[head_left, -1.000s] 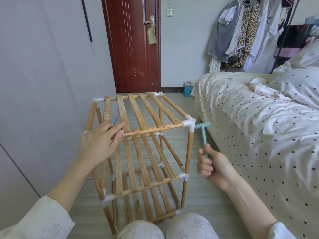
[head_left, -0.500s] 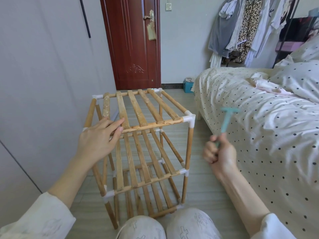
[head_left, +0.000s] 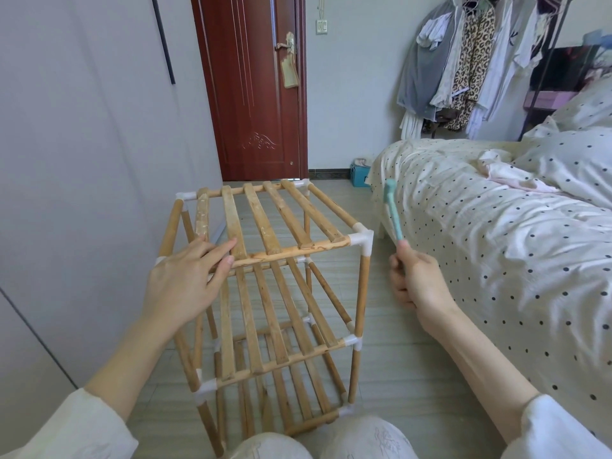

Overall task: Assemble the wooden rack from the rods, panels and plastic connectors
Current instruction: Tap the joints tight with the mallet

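— Where does the wooden rack [head_left: 271, 293] stand?

— On the pale floor [head_left: 390, 359], in front of the person's knees [head_left: 331, 442]. Three slatted shelves, rods joined by white plastic connectors. Its left edge runs near the grey wall [head_left: 82, 160]; only a narrow strip of floor shows between them.

— And on the other side?

— At 3 o'clock of the rack is the bed [head_left: 496, 243] with its dotted cover. A wider lane of floor lies between the rack's right post and the bed's edge, and it runs on toward the red door [head_left: 258, 94] at 12 o'clock.

— The left hand [head_left: 185, 279]?

— Laid flat, fingers straight, on the near left corner of the top shelf, the fingertips over the front rod [head_left: 298, 251] and the first slats.

— The right hand [head_left: 417, 279]?

— Curled round the handle of a small teal hammer [head_left: 392, 210]. The hammer points up toward 12 o'clock, its head above and to the right of the near right corner connector [head_left: 361, 240], apart from it, in front of the bed's edge.

— Anything else at the far end?

— A blue box [head_left: 359, 173] on the floor by the bed's foot, and clothes [head_left: 470, 61] hanging at 1 o'clock.
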{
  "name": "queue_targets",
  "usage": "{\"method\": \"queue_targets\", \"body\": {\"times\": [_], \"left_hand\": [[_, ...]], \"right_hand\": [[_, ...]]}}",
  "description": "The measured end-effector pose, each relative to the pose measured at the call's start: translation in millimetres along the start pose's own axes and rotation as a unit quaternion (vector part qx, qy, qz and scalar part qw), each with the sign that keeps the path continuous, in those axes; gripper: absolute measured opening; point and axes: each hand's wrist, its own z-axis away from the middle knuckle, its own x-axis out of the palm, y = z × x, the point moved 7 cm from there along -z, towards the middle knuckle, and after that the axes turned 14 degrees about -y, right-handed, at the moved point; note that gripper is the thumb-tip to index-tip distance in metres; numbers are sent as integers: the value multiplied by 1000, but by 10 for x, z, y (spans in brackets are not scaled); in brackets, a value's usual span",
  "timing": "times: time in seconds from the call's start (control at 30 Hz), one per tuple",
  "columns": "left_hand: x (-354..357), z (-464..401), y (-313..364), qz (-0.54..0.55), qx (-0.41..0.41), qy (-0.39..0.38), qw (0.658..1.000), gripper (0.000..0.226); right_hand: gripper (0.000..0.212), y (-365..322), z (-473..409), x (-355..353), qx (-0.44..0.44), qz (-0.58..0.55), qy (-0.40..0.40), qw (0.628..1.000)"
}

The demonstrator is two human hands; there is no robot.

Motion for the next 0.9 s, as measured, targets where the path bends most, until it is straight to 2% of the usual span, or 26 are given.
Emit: {"method": "queue_targets", "body": {"times": [0.07, 0.17, 0.3, 0.43, 0.53, 0.6, 0.63, 0.67, 0.8, 0.87, 0.9], "left_hand": [[-5, -7, 4, 4, -3, -3, 1000, 54], [-7, 19, -1, 13, -1, -10, 1000, 54], [-24, 7, 1, 13, 8, -2, 1000, 52], [-35, 15, -23, 35, 50, -21, 998, 52], [-33, 15, -3, 1, 87, -49, 995, 53], [-27, 12, -5, -10, 94, -55, 994, 51], [-21, 21, -15, -11, 94, -53, 994, 48], [-13, 30, -26, -10, 93, -52, 994, 46], [-26, 6, -94, 15, 99, -23, 995, 46], [-4, -9, -221, 43, 85, 20, 995, 31], [28, -9, -333, 58, 61, 43, 996, 31]], "right_hand": [[43, -90, 3, -19, -38, -29, 15, 999], [42, 66, 14, 82, 56, 2, -45, 997], [42, 4, 5, 40, -4, -27, -35, 999], [40, 166, -37, 93, 42, 25, -72, 996], [40, 57, -59, 30, -34, -4, 16, 999], [43, -84, -145, -29, -98, 45, 97, 989], [44, -109, -232, -36, -102, 64, 115, 986], [44, -90, -352, -36, -89, 63, 112, 988], [44, 29, -643, 38, -41, -63, 44, 996], [42, 47, -592, 66, -44, -71, 43, 996], [41, 53, -547, 117, -50, -71, 30, 996]]}}
